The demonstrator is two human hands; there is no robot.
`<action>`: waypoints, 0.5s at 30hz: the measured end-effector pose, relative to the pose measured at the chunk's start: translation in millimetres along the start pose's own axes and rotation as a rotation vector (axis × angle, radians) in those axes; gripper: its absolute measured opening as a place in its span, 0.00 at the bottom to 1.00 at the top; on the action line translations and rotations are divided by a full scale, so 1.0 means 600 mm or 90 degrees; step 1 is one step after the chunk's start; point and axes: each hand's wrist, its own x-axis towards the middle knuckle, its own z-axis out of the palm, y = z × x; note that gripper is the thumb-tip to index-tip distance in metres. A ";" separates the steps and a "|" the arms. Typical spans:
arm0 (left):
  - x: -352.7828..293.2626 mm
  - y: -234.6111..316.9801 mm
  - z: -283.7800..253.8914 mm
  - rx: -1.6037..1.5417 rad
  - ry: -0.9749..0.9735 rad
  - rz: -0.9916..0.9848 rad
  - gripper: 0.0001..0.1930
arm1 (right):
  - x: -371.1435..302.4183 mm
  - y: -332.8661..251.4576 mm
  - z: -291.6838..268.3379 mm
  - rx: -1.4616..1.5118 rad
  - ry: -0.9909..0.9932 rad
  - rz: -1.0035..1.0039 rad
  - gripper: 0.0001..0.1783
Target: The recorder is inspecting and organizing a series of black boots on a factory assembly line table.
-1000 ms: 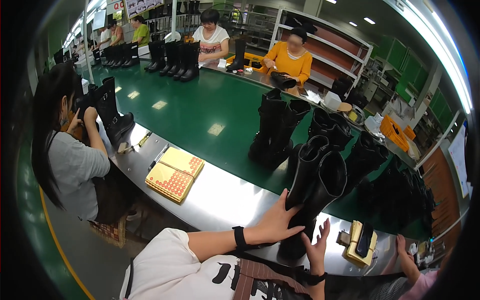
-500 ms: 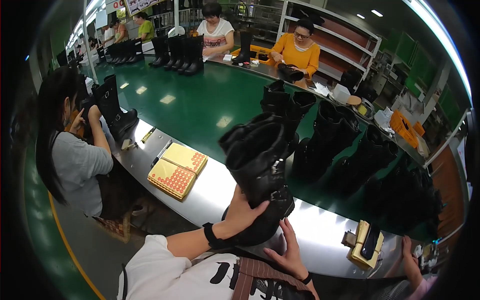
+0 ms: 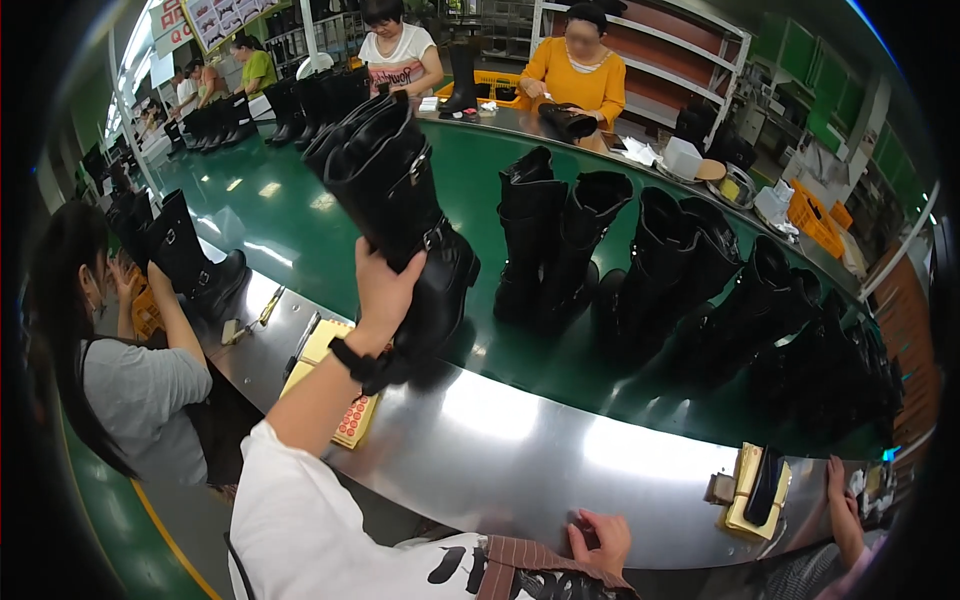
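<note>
My left hand (image 3: 385, 295) is closed round the ankle of a black buckled boot (image 3: 432, 285), raised over the edge between the green surface and the metal ledge. The boot tilts, its shaft leaning up and to the left; a second shaft appears close behind it, and I cannot tell whether my hand grips both. My right hand (image 3: 600, 543) is at the near edge of the metal ledge (image 3: 500, 450), fingers loosely bent, thumb apart, nothing in it. Under my left forearm lies a stack of yellow cards with red round stickers (image 3: 352, 420), partly hidden.
Black boots (image 3: 530, 230) stand in a row along the right of the green surface (image 3: 470, 165). A phone (image 3: 765, 487) lies on yellow cards (image 3: 745, 470) at the right. A person in grey (image 3: 150, 400) handles boots at my left; others work across the table.
My left hand has carried the boot up and leftward, away from my body. My right hand has come off the boot and drawn back to the ledge's near edge. The view has shifted slightly.
</note>
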 end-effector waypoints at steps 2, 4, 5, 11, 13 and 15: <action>0.057 -0.048 0.076 0.024 -0.021 0.043 0.14 | 0.001 0.003 0.007 -0.026 0.010 0.011 0.18; 0.113 -0.090 0.164 0.072 -0.008 0.090 0.15 | 0.007 0.002 0.008 -0.032 0.017 0.036 0.16; 0.143 -0.111 0.210 0.112 0.012 0.145 0.15 | 0.009 -0.001 0.006 -0.045 0.046 0.001 0.13; 0.322 -0.232 0.440 0.246 -0.112 0.113 0.22 | 0.014 0.008 -0.015 0.004 -0.122 0.028 0.20; 0.307 -0.282 0.466 0.308 -0.233 0.107 0.22 | 0.000 0.022 -0.015 -0.005 -0.127 0.069 0.19; 0.276 -0.320 0.479 0.355 -0.367 0.080 0.22 | -0.016 0.041 -0.007 -0.008 -0.136 0.111 0.18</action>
